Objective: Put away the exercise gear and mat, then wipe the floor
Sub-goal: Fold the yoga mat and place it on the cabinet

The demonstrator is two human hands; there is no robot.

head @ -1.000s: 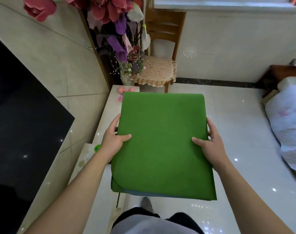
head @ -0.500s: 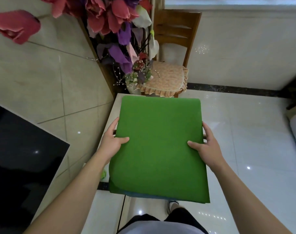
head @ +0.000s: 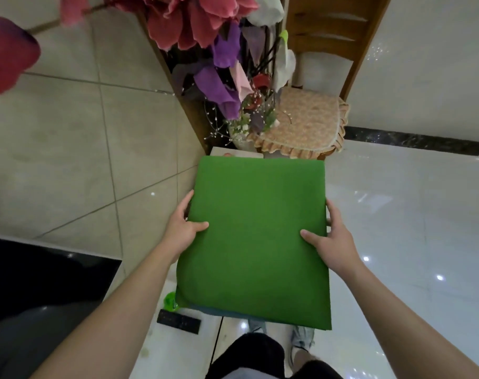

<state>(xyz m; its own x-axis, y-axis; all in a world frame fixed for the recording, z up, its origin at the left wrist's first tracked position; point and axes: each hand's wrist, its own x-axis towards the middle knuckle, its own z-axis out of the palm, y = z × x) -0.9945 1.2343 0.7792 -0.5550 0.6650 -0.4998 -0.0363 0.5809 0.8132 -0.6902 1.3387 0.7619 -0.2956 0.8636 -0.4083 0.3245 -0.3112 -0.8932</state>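
Note:
A folded green exercise mat (head: 256, 236), with a blue layer showing at its near edge, is held flat in front of me above a white cabinet top (head: 178, 348). My left hand (head: 182, 232) grips its left edge, thumb on top and fingers underneath. On the opposite edge my right hand (head: 332, 242) holds it the same way. The mat hides most of the cabinet top beneath it.
A vase of large pink and purple artificial flowers (head: 222, 64) stands at the cabinet's far end. Behind it is a wooden chair (head: 312, 116) with a frilled cushion. A black remote (head: 178, 321) and a small green object (head: 169, 300) lie on the cabinet. A dark TV screen (head: 36, 291) is at left; glossy white floor (head: 410, 214) at right.
I have stepped closer to the flowers and chair, carrying the mat forward over the cabinet. Both hands keep the same grip. The remote has come into view.

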